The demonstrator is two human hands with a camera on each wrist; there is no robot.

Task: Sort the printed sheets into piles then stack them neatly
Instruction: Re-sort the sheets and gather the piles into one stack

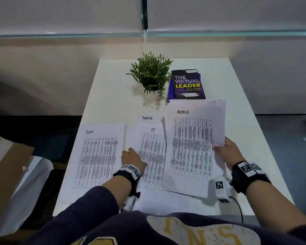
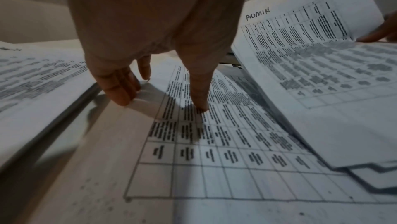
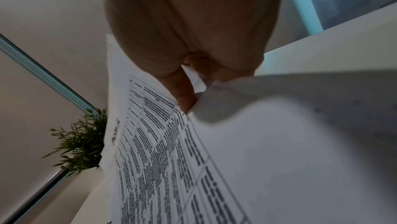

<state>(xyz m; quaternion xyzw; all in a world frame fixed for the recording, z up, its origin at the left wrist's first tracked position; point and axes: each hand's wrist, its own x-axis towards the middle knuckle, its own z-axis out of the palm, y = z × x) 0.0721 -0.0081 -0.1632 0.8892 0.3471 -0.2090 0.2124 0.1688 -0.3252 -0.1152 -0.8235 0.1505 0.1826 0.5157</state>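
Printed table sheets lie on the white table (image 1: 245, 121). A sheet marked "Admin" (image 1: 97, 156) lies flat at the left. In the middle lies the "IT" sheet (image 1: 153, 156), with a "Task list" sheet (image 1: 147, 117) showing behind it. My left hand (image 1: 131, 153) pinches the IT sheet (image 2: 214, 142) at its left edge: fingers (image 2: 120, 88) curl under the lifted edge and the thumb (image 2: 199, 95) presses on top. My right hand (image 1: 219, 147) pinches the right edge of the "ADMIN" sheet (image 1: 193, 144), raised off a pile of further sheets (image 2: 376, 176). The thumb (image 3: 182, 95) lies on the print.
A small potted plant (image 1: 151, 75) and a dark book (image 1: 187, 84) on blue ones stand at the back of the table. Brown cardboard (image 1: 7, 165) lies off the table's left side. A black cable (image 1: 238, 209) runs from my right wrist over the front edge.
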